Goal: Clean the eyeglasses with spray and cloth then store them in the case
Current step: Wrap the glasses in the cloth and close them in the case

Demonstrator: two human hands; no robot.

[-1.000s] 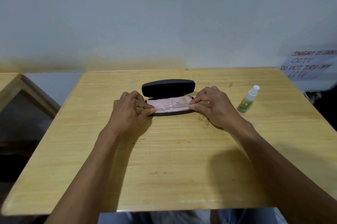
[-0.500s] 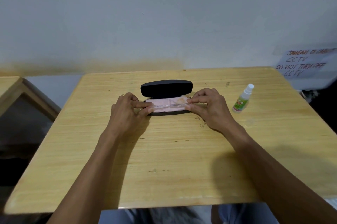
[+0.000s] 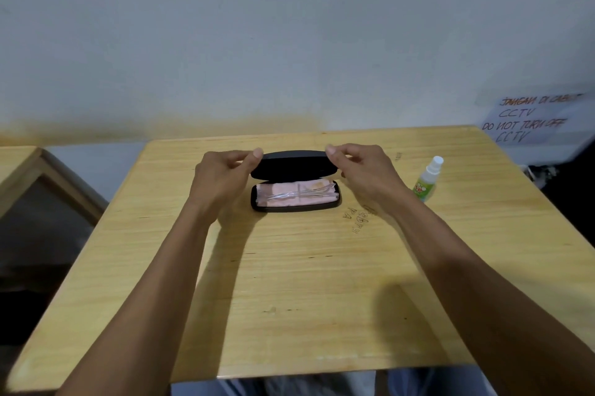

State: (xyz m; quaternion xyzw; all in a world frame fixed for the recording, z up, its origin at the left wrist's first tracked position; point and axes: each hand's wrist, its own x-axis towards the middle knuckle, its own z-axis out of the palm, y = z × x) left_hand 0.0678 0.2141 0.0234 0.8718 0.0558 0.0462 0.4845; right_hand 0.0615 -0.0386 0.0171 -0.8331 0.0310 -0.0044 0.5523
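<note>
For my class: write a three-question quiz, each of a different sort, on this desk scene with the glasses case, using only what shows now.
1. True or false: the case lid is fully shut.
2. Which lies in the case under the eyeglasses? A) blue sponge B) pink cloth C) nothing
3. Fill in: the spray bottle stands beside the person's ____ hand.

Key: 1 false, the lid is raised, with the left hand and right hand at its ends. 2 B, pink cloth. 3 right.

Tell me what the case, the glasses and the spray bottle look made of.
Case: hard shell, matte black, likely plastic or leatherette; faint sheen on the lid. Glasses: clear, probably plastic frame, the pink cloth showing through. Spray bottle: translucent white plastic by the look, with a glossy green label.
</note>
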